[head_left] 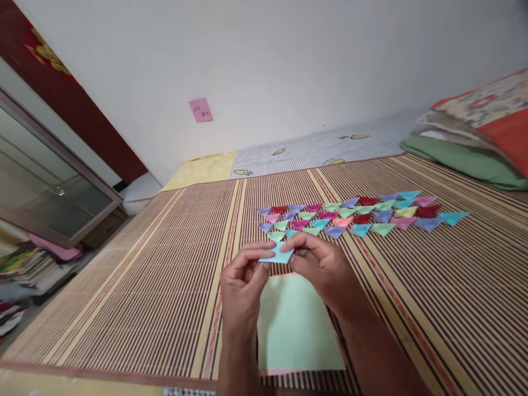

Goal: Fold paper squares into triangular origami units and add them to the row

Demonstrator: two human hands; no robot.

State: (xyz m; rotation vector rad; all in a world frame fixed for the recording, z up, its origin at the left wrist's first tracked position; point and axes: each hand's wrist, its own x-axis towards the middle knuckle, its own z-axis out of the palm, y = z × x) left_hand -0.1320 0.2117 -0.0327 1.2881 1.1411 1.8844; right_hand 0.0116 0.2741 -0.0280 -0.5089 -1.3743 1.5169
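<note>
A small light-blue folded paper (279,254) is held up between both hands, above the mat. My left hand (244,275) pinches its left side between thumb and fingers. On its right side, the thumb and fingers of my right hand (320,263) grip it. Below them lies a pale green paper sheet (299,324), with a pink edge showing under it. Just beyond my hands, several small folded paper pieces (342,222) in blue, green, red, pink and purple lie in rows.
A striped bamboo mat (136,275) covers the bed. Folded bedding (466,159) and a patterned cushion (487,110) are stacked at the right. A pink note (201,110) is stuck on the white wall. At the left stand a glass-panelled door (45,170) and a pile of books (25,261).
</note>
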